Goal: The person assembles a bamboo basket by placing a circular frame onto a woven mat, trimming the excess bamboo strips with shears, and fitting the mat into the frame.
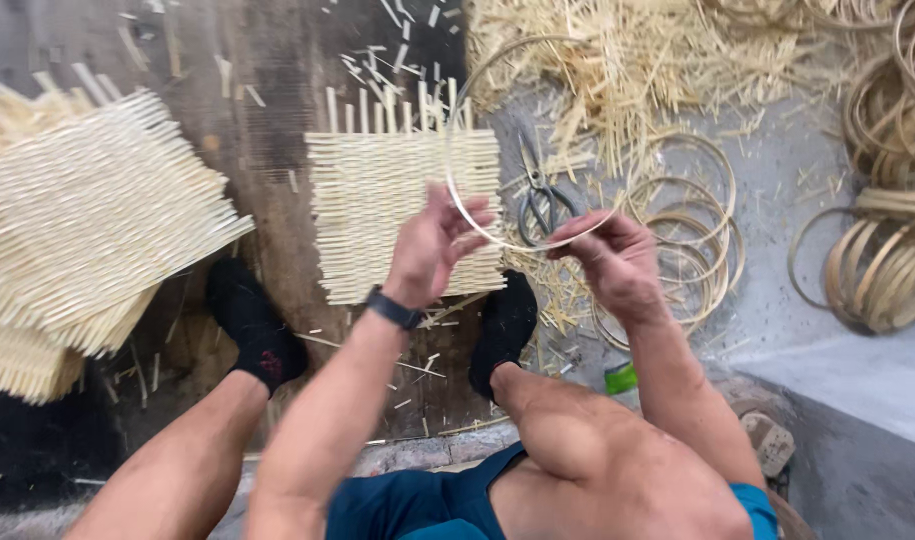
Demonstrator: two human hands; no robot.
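Observation:
A thin bamboo hoop [456, 130] is held up in front of me by both hands. My left hand [433, 245] touches its lower left arc with the fingers spread loosely. My right hand [613, 258] pinches its lower right arc. Under the hoop a square woven bamboo mat [378, 210] lies on a dark wooden board [268, 120], with loose strip ends sticking out along its far edge. Grey scissors [541, 200] lie on the floor just right of the mat, seen through the hoop.
A stack of woven mats [88, 225] lies at the left. Bamboo hoops [693, 210] lie on the floor behind my right hand, more rings [883, 270] at the far right. Strip offcuts [638, 60] are heaped at the top. My black-socked feet [253, 320] rest on the board.

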